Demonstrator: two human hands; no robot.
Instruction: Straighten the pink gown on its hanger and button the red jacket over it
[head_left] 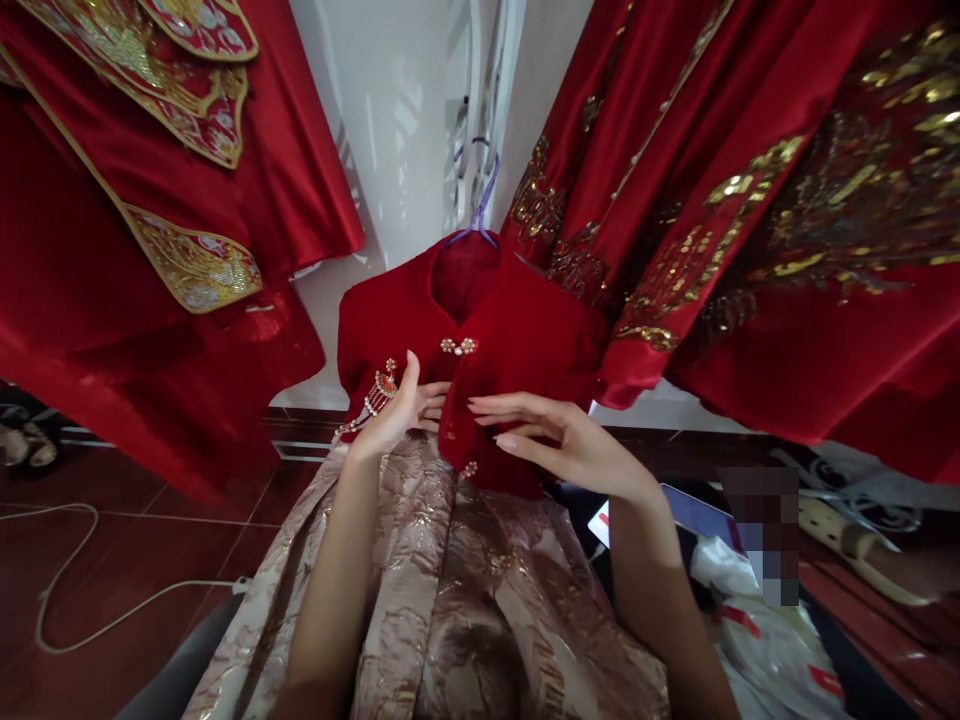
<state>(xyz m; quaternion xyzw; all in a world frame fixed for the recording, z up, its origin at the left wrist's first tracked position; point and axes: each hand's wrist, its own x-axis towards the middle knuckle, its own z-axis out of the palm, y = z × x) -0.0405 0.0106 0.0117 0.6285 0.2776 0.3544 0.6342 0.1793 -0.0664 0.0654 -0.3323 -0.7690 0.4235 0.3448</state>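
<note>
A short red velvet jacket with a stand-up neckline point(525, 320) hangs upright from a thin purple hanger point(484, 205), above a pleated champagne brocade skirt point(405, 560). The left hand point(401, 412) lies at the front opening, thumb raised well clear of its slightly curled fingers; the right hand point(581, 440) meets the opposite side with fingers stretched and thumb apart. Neither visibly pinches the cloth, though the left fingertips are partly hidden. The left wrist sits just beside a beaded tassel ornament point(383, 385), so a sideways sweep could snag its strands; tugging the edge could strain the pearl clasp point(458, 346) or tip the jacket off its slim support. Behind is a glossy white wall point(390, 130), flanked by red satin garments, embroidered on the left and sequinned on the right. A white cable point(187, 586) crosses the dark red tiled floor point(172, 550); clear plastic bags point(772, 640) lie at right.
</note>
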